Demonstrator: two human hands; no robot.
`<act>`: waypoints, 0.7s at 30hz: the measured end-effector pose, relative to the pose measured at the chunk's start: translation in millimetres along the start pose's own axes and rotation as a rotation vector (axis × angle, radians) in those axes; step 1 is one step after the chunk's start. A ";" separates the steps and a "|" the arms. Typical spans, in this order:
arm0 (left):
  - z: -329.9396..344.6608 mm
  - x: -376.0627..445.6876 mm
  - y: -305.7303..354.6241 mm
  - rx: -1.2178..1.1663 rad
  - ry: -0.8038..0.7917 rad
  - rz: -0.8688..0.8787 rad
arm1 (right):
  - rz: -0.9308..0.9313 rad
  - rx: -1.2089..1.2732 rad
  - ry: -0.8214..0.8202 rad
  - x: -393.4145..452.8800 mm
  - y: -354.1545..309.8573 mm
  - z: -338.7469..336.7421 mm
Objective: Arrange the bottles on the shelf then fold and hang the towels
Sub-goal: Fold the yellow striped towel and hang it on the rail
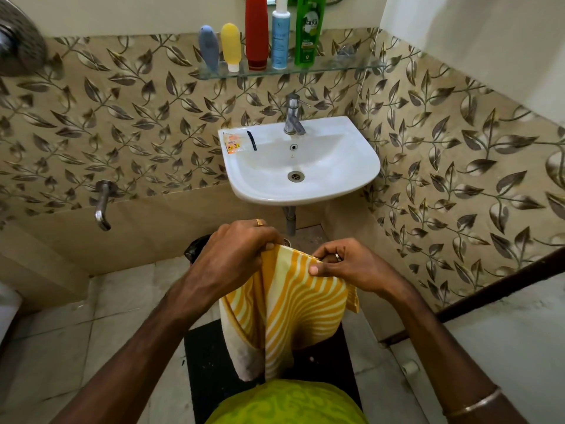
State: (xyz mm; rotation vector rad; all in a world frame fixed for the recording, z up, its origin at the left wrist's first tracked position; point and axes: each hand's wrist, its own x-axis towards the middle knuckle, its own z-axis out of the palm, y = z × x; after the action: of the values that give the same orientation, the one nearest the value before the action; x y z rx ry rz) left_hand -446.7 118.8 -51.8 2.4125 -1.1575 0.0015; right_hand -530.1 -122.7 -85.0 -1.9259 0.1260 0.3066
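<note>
Five bottles stand upright in a row on a glass shelf (336,67): grey (208,47), yellow (231,45), red (256,32), white-blue (280,35), green (309,32). A yellow-and-white striped towel (293,310) hangs folded, held up by its top edge.

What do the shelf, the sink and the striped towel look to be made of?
Shelf: clear glass, since the tiles show through it. Sink: glossy white, probably glazed ceramic. Striped towel: soft woven cloth, likely cotton, draping in folds from both hands.
</note>
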 end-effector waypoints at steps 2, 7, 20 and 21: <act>-1.8 -0.2 -2.2 0.015 -0.005 -0.007 | -0.003 -0.021 0.036 1.2 0.8 0.2; -1.4 -1.9 -9.9 0.056 -0.011 -0.068 | -0.046 -0.028 0.120 0.5 -5.3 8.1; 6.9 -0.4 13.1 -0.093 -0.168 0.072 | -0.209 -0.095 0.132 3.0 -23.3 20.6; 7.0 0.8 12.6 -0.084 -0.162 0.058 | -0.200 -0.076 0.115 2.2 -22.5 18.9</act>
State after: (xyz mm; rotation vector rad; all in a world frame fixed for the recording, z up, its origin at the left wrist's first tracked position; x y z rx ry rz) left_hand -456.9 108.6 -52.7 2.3398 -1.2721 -0.2229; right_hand -525.6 -96.8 -71.8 -2.0131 -0.0033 0.0675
